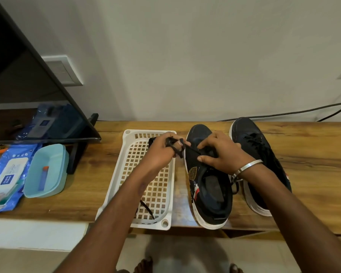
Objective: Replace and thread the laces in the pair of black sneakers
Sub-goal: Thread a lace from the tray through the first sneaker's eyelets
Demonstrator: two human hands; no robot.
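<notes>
Black sneakers (209,182) with white soles, black lace (177,146), white grid basket (126,174), light blue tub (47,174), brown wood-grain table (303,184)

Two black sneakers (207,180) (260,160) stand on the one wooden table (313,174), at two and three o'clock of its middle. One white basket (126,172) sits centre. One blue tub (47,172) and one wipes pack (6,174) lie toward nine o'clock. Two hands (161,152) (220,154) share one black lace (189,147).
</notes>
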